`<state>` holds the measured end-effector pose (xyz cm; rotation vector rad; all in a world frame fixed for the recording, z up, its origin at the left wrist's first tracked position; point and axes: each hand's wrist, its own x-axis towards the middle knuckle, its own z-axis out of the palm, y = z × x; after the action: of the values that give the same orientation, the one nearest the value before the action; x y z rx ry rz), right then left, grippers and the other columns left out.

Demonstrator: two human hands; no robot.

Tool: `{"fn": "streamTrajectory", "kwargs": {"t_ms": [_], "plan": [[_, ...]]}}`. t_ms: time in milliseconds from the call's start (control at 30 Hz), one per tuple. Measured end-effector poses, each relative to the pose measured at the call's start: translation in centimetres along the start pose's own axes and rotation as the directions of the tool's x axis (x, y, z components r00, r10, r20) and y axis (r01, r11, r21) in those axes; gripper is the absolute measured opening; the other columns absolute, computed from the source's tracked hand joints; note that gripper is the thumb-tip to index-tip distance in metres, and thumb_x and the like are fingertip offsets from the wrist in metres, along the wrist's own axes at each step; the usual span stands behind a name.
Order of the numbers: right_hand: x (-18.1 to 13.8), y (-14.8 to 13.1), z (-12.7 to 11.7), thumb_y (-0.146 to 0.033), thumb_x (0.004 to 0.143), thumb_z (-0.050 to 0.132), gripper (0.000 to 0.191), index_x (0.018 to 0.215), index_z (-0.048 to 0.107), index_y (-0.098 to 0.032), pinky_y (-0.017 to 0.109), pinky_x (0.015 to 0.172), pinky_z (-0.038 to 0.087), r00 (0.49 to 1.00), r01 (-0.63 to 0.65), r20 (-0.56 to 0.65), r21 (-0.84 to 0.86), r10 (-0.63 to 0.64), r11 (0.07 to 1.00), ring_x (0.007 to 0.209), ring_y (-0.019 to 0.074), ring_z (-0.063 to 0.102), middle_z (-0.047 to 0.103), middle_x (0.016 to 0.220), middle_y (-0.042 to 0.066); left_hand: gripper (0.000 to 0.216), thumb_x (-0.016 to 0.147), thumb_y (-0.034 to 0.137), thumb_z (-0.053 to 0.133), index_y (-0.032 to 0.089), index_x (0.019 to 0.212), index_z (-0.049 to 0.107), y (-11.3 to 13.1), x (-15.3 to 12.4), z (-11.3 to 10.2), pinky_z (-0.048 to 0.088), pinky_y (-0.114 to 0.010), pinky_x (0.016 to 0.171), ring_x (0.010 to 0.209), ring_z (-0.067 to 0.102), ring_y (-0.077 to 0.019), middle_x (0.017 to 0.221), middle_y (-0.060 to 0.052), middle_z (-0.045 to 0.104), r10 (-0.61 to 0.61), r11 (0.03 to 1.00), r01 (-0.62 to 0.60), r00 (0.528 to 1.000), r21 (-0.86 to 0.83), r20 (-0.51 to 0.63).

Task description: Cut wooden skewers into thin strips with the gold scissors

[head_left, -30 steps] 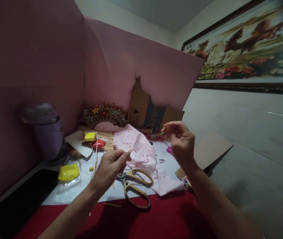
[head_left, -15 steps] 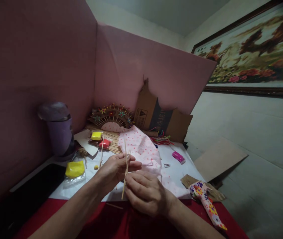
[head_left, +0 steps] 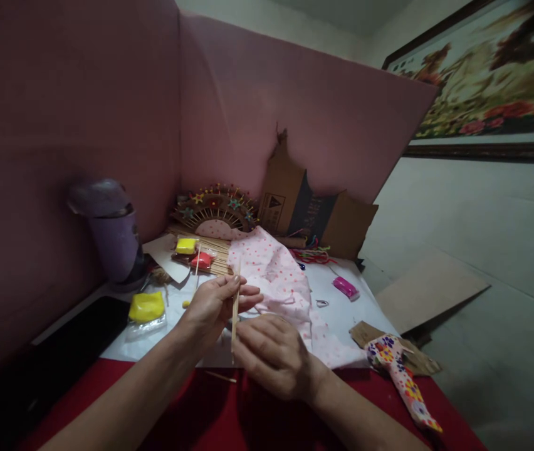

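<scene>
My left hand [head_left: 210,307] is closed on a thin wooden stick [head_left: 235,300] that stands nearly upright between thumb and fingers. My right hand [head_left: 271,354] is curled just below and to the right of it, its fingertips pinching the lower part of the same stick. Both hands hover over the near edge of a white sheet [head_left: 342,313], beside a pink dotted cloth [head_left: 276,275]. The scissors seen earlier are hidden behind my hands.
A purple cup [head_left: 109,232] stands at the left by the pink partition [head_left: 295,100]. Yellow clay in a bag [head_left: 146,308], more clay packets [head_left: 194,254], a decorated fan-shaped piece [head_left: 215,207], cardboard [head_left: 314,216], a pink tube [head_left: 346,288] and a flowered cloth piece [head_left: 401,376] lie around.
My right hand came down from the air at the right to the stick in my left hand and now pinches it. The stick stands upright. The view shifted slightly right and up.
</scene>
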<state>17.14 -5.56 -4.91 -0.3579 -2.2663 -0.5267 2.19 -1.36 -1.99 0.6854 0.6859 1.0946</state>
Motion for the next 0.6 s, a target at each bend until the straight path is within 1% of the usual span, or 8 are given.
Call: {"fn": "streamTrajectory", "kwargs": {"t_ms": [67, 100, 167, 233, 333, 467, 533, 600], "plan": [[-0.2, -0.2, 0.0, -0.012, 0.082, 0.049, 0.018, 0.096, 0.061, -0.014, 0.032, 0.075, 0.050, 0.950, -0.281, -0.111, 0.103, 0.292, 0.954, 0.089, 0.0186, 0.059, 0.065, 0.095, 0.011, 0.007, 0.081, 0.008, 0.050, 0.010, 0.076, 0.053, 0.2, 0.0, 0.2, 0.053, -0.025, 0.065, 0.064, 0.068, -0.0173, 0.072, -0.010, 0.068, 0.030, 1.000, -0.030, 0.998, 0.001, -0.054], [-0.3, -0.3, 0.0, -0.016, 0.085, 0.047, 0.016, 0.093, 0.061, -0.015, 0.031, 0.071, 0.050, 0.871, -0.452, -0.116, 0.191, 0.477, 0.872, 0.083, 0.0173, 0.060, 0.065, 0.088, 0.009, 0.008, 0.081, 0.007, 0.049, 0.010, 0.075, 0.053, 0.3, 0.0, 0.3, 0.053, -0.025, 0.066, 0.064, 0.068, -0.0173, 0.072, -0.010, 0.068, 0.048, 0.999, -0.047, 0.996, 0.006, -0.076], [-0.4, -0.5, 0.3, -0.027, 0.090, 0.042, 0.022, 0.086, 0.061, -0.016, 0.025, 0.057, 0.049, 0.634, -0.715, 0.048, 0.416, 0.771, 0.562, 0.062, 0.0126, 0.058, 0.064, 0.073, 0.005, 0.010, 0.081, 0.006, 0.048, 0.010, 0.073, 0.052, 0.2, 0.0, 0.4, 0.053, -0.028, 0.070, 0.066, 0.068, -0.0182, 0.071, -0.010, 0.068, 0.086, 0.996, -0.085, 0.991, 0.017, -0.101], [-0.4, -0.5, 0.8, -0.040, 0.091, 0.037, 0.036, 0.083, 0.060, -0.014, 0.019, 0.040, 0.041, 0.426, -0.795, 0.345, 0.584, 0.836, 0.164, 0.044, 0.0078, 0.050, 0.061, 0.064, 0.003, 0.009, 0.081, 0.007, 0.049, 0.011, 0.073, 0.051, 0.0, 0.1, 0.4, 0.052, -0.032, 0.076, 0.068, 0.068, -0.0193, 0.071, -0.010, 0.068, 0.134, 0.991, -0.132, 0.986, 0.031, -0.104], [0.0, -0.6, 1.4, -0.054, 0.085, 0.040, 0.046, 0.085, 0.057, -0.012, 0.015, 0.029, 0.030, 0.320, -0.736, 0.612, 0.642, 0.723, -0.217, 0.036, 0.0053, 0.047, 0.060, 0.065, 0.003, 0.009, 0.078, 0.014, 0.056, 0.013, 0.073, 0.049, -0.5, 0.4, 0.1, 0.049, -0.037, 0.084, 0.074, 0.068, -0.0210, 0.073, -0.009, 0.069, 0.228, 0.973, -0.224, 0.971, 0.056, -0.076], [0.4, -0.6, 1.5, -0.056, 0.076, 0.054, 0.043, 0.084, 0.053, -0.014, 0.014, 0.028, 0.029, 0.257, -0.729, 0.686, 0.600, 0.680, -0.330, 0.035, 0.0064, 0.048, 0.061, 0.063, 0.001, 0.017, 0.074, 0.023, 0.063, 0.014, 0.075, 0.048, -0.7, 0.7, -0.2, 0.047, -0.041, 0.086, 0.076, 0.068, -0.0225, 0.073, -0.007, 0.069, 0.327, 0.943, -0.320, 0.942, 0.096, -0.071], [0.1, -0.3, 1.3, -0.052, 0.076, 0.056, 0.038, 0.082, 0.054, -0.014, 0.015, 0.032, 0.033, 0.221, -0.762, 0.623, 0.591, 0.751, -0.266, 0.038, 0.0063, 0.048, 0.061, 0.064, 0.001, 0.019, 0.074, 0.025, 0.064, 0.014, 0.077, 0.049, -0.2, 0.7, -0.2, 0.048, -0.041, 0.084, 0.074, 0.068, -0.0217, 0.071, -0.005, 0.070, 0.412, 0.908, -0.400, 0.907, 0.125, -0.089], [-0.4, 0.1, 1.1, -0.046, 0.081, 0.053, 0.032, 0.080, 0.057, -0.015, 0.018, 0.040, 0.038, 0.241, -0.818, 0.472, 0.569, 0.848, -0.084, 0.045, 0.0074, 0.050, 0.061, 0.067, 0.001, 0.020, 0.075, 0.028, 0.063, 0.015, 0.081, 0.049, 0.5, 0.6, -0.2, 0.050, -0.039, 0.080, 0.072, 0.068, -0.0206, 0.071, -0.004, 0.070, 0.528, 0.842, -0.503, 0.843, 0.196, -0.106]]}}
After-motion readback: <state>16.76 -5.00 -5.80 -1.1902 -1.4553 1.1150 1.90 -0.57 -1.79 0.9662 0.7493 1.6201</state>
